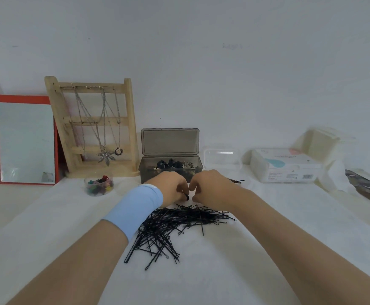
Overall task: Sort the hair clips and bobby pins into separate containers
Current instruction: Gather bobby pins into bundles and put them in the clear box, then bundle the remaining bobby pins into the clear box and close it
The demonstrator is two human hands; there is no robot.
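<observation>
A loose heap of black bobby pins (175, 225) is spread on the white desk (47, 238), just in front of both hands. The left hand (171, 188), worn with a light blue wristband (133, 210), is held at the far edge of the heap with its fingers curled, and a small black piece (187, 197) is pinched at its fingertips; whether this is a clip or a pin end cannot be told. The right hand (210, 188) is set just beside it, fingers curled downward towards the pins, and whether anything is held in it cannot be told.

Behind the hands a smoky grey box (169, 170) is seen with its lid raised, and dark hair clips (171, 164) are heaped inside. A small round clear tub (99, 186) filled with coloured clips is placed to the left of it. To the right a clear lidded case (222, 158) is found, with a few more pins (237, 180) lying at its foot. Further left, a wooden stand (94, 128) hung with necklaces and a red-framed mirror (25, 139) are propped against the wall. A white labelled box (287, 167) is set at the right.
</observation>
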